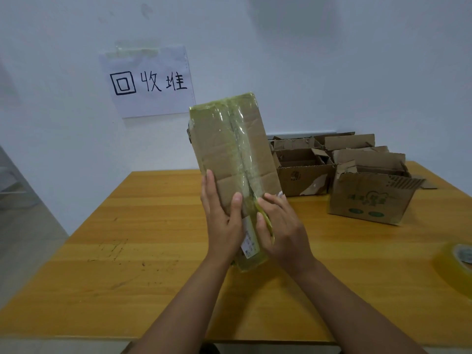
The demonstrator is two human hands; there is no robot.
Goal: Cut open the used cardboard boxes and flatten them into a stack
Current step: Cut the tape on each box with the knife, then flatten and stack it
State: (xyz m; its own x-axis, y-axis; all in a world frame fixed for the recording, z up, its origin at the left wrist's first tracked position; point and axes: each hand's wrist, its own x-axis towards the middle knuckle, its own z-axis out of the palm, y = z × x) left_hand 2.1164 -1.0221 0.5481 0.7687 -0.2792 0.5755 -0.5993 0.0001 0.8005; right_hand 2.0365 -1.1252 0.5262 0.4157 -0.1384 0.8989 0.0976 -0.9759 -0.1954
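**Taped box held up by its lower end, seam not yet cut**

Both forearms reach in from the near edge, and the two hands meet at the bottom of one taped box [235, 159]. Left hand [221, 215] lies along the box's left side, fingers straight up the cardboard and thumb laid across its face. Right hand [279, 226] wraps the lower right edge, fingertips curled onto the glossy tape. Between them the box stands tilted on end above the wooden table [127, 226], its far end well clear of the surface and its centre seam sealed under yellowish tape.

No blade shows in either hand, so I'd guess the seam has yet to be opened. All the support is low down while most of the box rises above it; a loosened hold could let it tip away toward the wall. That tape looks slick, and fingers could slide on it. Picking at it bare-handed might tear the flap rather than free it.

Further right, several opened boxes [370, 192] sit unflattened, close enough to be knocked. A tape roll [457, 264] lies near the right edge.
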